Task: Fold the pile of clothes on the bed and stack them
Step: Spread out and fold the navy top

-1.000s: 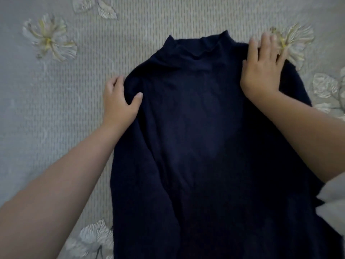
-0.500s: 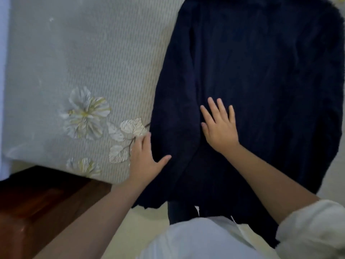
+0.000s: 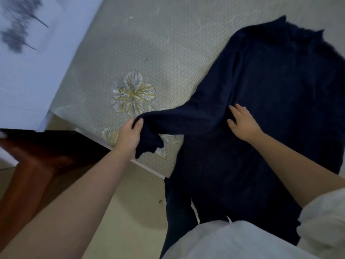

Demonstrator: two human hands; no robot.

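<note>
Head view: navy sweater laid flat on bed cover, hem draped over edge. Sleeve lifted off cover, cuff end gripped by left hand, thumb curled over it. Right hand pressed flat on sweater, fingers straight, just beside sleeve's armpit seam.

My left hand grips the sleeve of the navy sweater, holding it out to the left above the bed cover. My right hand rests flat on the sweater's body, fingers spread. The hem hangs over the near edge.
</note>
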